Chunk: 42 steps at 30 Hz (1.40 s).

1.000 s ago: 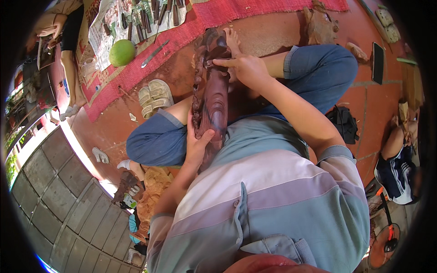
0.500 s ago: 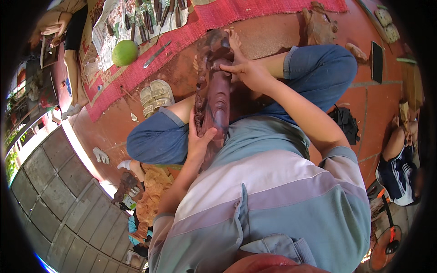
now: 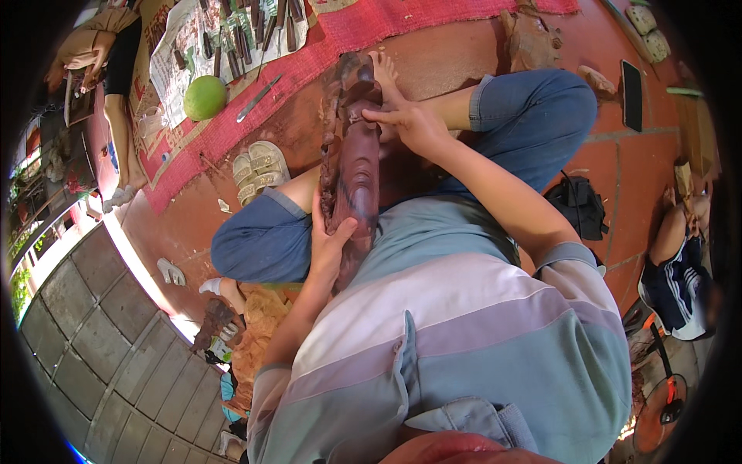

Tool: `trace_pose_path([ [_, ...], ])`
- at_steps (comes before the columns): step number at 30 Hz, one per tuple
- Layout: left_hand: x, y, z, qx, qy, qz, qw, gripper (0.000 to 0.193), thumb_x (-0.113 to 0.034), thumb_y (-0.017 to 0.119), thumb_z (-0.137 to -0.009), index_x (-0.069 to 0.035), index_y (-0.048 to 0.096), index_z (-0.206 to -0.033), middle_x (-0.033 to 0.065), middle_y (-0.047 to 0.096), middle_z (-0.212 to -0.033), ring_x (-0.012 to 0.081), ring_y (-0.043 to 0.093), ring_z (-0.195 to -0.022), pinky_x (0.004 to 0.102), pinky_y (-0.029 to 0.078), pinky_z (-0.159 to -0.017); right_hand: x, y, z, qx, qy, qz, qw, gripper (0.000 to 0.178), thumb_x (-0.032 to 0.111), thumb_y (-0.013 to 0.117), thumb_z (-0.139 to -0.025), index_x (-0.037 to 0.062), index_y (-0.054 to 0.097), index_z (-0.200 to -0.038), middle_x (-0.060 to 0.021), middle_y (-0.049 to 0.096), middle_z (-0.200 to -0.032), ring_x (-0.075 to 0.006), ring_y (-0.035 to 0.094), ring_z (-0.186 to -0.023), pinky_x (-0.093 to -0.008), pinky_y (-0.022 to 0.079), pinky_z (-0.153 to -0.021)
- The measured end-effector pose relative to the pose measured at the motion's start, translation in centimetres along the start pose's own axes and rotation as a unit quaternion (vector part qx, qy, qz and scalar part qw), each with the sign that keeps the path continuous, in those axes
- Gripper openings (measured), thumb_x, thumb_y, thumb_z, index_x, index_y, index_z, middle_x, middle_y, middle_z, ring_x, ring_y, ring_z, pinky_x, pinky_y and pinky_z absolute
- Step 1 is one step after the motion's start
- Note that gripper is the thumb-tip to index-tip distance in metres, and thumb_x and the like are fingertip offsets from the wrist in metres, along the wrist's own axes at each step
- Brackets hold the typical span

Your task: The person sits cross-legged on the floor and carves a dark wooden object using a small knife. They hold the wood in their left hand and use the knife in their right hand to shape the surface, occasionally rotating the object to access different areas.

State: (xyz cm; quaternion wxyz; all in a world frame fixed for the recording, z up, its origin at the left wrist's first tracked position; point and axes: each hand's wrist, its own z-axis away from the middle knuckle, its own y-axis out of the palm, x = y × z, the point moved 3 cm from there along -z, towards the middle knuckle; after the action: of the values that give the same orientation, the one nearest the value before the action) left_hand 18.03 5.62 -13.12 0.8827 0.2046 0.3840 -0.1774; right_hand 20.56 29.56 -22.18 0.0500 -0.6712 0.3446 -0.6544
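Note:
A long, dark reddish-brown wood carving [image 3: 358,174] lies slanted across my lap, its far end near my bare foot. Knobbly carved relief runs down its left edge; the front is smoother, with rounded ridges. My left hand [image 3: 331,241] wraps its lower part, thumb across the front and fingers along the left side. Near the top, my right hand [image 3: 417,127] holds the right side, its thumb laid over the front. Some of the right fingers are hidden by the carving. No tool shows in either hand.
Beyond my feet, a red mat [image 3: 309,85] bears a green round fruit [image 3: 205,97], a thin metal blade [image 3: 259,99] and several wooden-handled tools [image 3: 239,39]. Pale sandals [image 3: 261,170] lie left of my knee. A phone [image 3: 632,96] and black bag [image 3: 578,207] are right. Other people sit nearby.
The view has shifted slightly, so the carving and surroundings appear a little further left. Both hands keep nearly the same places on the carving.

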Motion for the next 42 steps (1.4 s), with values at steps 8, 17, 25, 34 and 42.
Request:
trace_pose_path([
  [8,-0.3,-0.1,-0.2,0.003,0.002,-0.015,1.000,0.092,-0.009,0.072,-0.078,-0.008,0.010,-0.147,0.0141,0.033,-0.141,0.0246,0.038,-0.128,0.0357,0.033,-0.105,1.3,0.4,-0.1,0.009,0.123,-0.077,0.989,0.042,0.001,0.053,-0.083,0.0252,0.066,-0.114,-0.0067,0.065,-0.096,-0.0222,0.065,-0.077,-0.0288,0.050,-0.062],
  [17,-0.6,-0.1,0.2,-0.023,-0.010,-0.003,1.000,0.094,-0.012,0.074,-0.078,-0.007,0.011,-0.147,0.0146,0.034,-0.141,0.0242,0.038,-0.128,0.0351,0.033,-0.106,1.8,-1.3,-1.2,-0.018,-0.025,0.144,0.989,0.050,-0.003,0.051,-0.083,0.0282,0.063,-0.120,-0.0097,0.066,-0.096,-0.0206,0.065,-0.075,-0.0271,0.048,-0.062],
  [25,-0.3,-0.2,0.1,-0.002,-0.001,-0.012,1.000,0.094,-0.012,0.074,-0.078,-0.006,0.010,-0.147,0.0146,0.034,-0.141,0.0243,0.040,-0.127,0.0357,0.035,-0.104,-0.8,1.6,0.7,0.065,0.108,-0.165,0.978,0.044,0.005,0.056,-0.078,0.0291,0.066,-0.114,-0.0084,0.066,-0.103,-0.0252,0.063,-0.070,-0.0299,0.049,-0.060],
  [34,0.3,-1.3,0.3,-0.018,-0.001,-0.045,0.999,0.091,-0.011,0.072,-0.079,-0.006,0.012,-0.147,0.0132,0.035,-0.140,0.0242,0.039,-0.127,0.0361,0.033,-0.105,2.1,-0.8,-1.0,-0.129,-0.047,0.041,0.990,0.035,0.005,0.061,-0.076,0.0225,0.070,-0.104,-0.0126,0.048,-0.125,-0.0262,0.053,-0.104,-0.0299,0.049,-0.077],
  [42,0.2,-0.9,-0.3,-0.003,0.003,-0.040,0.999,0.095,-0.020,0.076,-0.076,-0.006,0.014,-0.146,0.0137,0.034,-0.140,0.0248,0.038,-0.128,0.0368,0.032,-0.106,1.9,-1.6,-2.0,-0.002,0.001,0.050,0.999,0.031,0.006,0.061,-0.080,0.0210,0.071,-0.105,-0.0219,0.053,-0.120,-0.0311,0.063,-0.099,-0.0341,0.049,-0.080],
])
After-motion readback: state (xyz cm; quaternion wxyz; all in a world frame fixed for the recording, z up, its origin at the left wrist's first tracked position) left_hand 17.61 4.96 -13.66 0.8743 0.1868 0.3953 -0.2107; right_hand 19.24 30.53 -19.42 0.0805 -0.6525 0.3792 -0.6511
